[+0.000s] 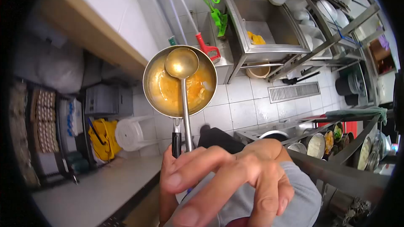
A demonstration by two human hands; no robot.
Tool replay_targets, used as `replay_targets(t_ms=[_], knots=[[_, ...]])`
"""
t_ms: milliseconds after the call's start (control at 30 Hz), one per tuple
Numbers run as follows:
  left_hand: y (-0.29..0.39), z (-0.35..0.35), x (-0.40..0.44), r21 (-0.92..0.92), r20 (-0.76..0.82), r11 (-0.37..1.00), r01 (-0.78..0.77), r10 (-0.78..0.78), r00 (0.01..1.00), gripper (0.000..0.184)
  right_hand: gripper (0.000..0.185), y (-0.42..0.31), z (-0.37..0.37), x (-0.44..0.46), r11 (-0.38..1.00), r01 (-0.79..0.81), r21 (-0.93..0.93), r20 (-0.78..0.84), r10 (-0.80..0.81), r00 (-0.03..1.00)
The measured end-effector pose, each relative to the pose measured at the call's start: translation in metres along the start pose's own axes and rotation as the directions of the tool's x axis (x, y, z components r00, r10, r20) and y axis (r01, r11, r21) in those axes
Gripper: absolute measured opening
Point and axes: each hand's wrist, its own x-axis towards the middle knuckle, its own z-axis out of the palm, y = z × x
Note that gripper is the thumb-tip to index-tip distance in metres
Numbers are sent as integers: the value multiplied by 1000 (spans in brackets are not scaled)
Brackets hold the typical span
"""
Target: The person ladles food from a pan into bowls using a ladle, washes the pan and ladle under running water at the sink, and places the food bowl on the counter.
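Note:
A metal pot [155, 105] with orange-yellow liquid is held out over the floor. A ladle [183, 65] lies across it, its bowl inside and its long handle running back beside the pot's black handle [176, 144]. My left hand [167, 166] is closed at the pot's handle, partly hidden behind the fingers of my other hand. Whether it also grips the ladle handle cannot be seen. Close to the camera, my right hand [240, 176] has its fingers apart and bent, with nothing visible in them.
A steel sink [269, 21] with a yellow cloth [256, 38] stands ahead. Dish racks [336, 38] are at right, food bowls [315, 145] at lower right. A white stool [130, 134], yellow bucket [105, 138] and egg trays [45, 120] are at left. A floor drain [294, 92] lies ahead.

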Motion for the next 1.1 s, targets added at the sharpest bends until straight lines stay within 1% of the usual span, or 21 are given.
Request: replay_targets(t_ms=[33, 67, 167, 200, 233, 267, 300, 333, 367, 433, 500, 533, 600, 633, 700, 733, 900, 967, 1000, 1067, 1100], knots=[[19, 0, 20, 1, 11, 1000, 7, -7, 1000, 15, 51, -2, -19, 4, 999, 15, -31, 36, -13, 999], [38, 1, 40, -2, 26, 1000, 9, -9, 1000, 15, 50, -2, -40, 2, 999, -13, -39, -16, 12, 1000], [88, 4, 103, -12, 107, 1000, 16, -14, 994, 15, 52, 12, -84, 5, 992, 102, -72, -195, -115, 974], [104, 6, 125, -4, 141, 1000, 19, -18, 990, 15, 54, 1, -101, 9, 986, -19, -168, -262, -26, 965], [117, 10, 147, 3, 193, 999, 34, -34, 981, 15, 56, -8, -116, 11, 973, -106, -204, -382, 21, 924], [131, 13, 169, 4, 242, 999, 43, -43, 969, 14, 59, -17, -131, 13, 955, -199, -219, -494, 68, 867], [141, 17, 195, -4, 303, 997, 80, -74, 950, 14, 55, -28, -153, 12, 926, -296, -236, -598, 102, 795], [149, 22, 218, -31, 364, 998, 53, -38, 931, 14, 51, -39, -175, 11, 891, -392, -231, -691, 134, 710], [157, 28, 241, -59, 423, 998, 26, 2, 906, 14, 40, -50, -198, 0, 806, -530, -264, -771, 153, 618], [177, 40, 285, -36, 474, 999, 27, -7, 880, 13, 17, -72, -245, -33, 554, -694, -461, -837, -11, 547], [194, 55, 320, -10, 522, 999, 34, -24, 853, 12, 9, -89, -276, -44, 295, -843, -449, -891, -224, 396], [201, 63, 337, -14, 547, 1000, 20, -9, 837, 12, 10, -100, -296, -54, 207, -876, -435, -886, -273, 376], [217, 80, 362, 3, 582, 1000, -23, 17, 813, 12, 12, -126, -335, -74, 43, -912, -408, -858, -361, 367], [223, 89, 373, 9, 587, 999, -35, 23, 809, 12, 12, -139, -356, -77, 45, -908, -417, -850, -372, 372], [232, 106, 393, 69, 568, 997, -46, -1, 823, 12, 12, -165, -407, -84, -174, -906, -386, -804, -418, 423], [230, 111, 405, 83, 568, 996, -35, -18, 823, 13, 14, -176, -437, -91, -229, -889, -396, -782, -425, 457], [247, 164, 430, 135, 487, 989, 54, -114, 866, 16, 20, -215, -620, -133, -144, -921, -363, -868, -308, 390], [251, 182, 427, 157, 411, 981, 115, -171, 895, 18, 25, -214, -690, -141, -220, -907, -358, -882, -238, 406], [250, 189, 429, 183, 385, 976, 117, -181, 905, 20, 25, -212, -726, -146, -201, -911, -361, -886, -232, 402], [264, 214, 428, 169, 335, 965, 200, -247, 909, 20, 34, -200, -791, -159, -331, -879, -345, -923, -49, 381], [271, 224, 427, 165, 310, 958, 234, -276, 910, 20, 34, -191, -820, -166, -317, -880, -352, -923, -37, 383]])
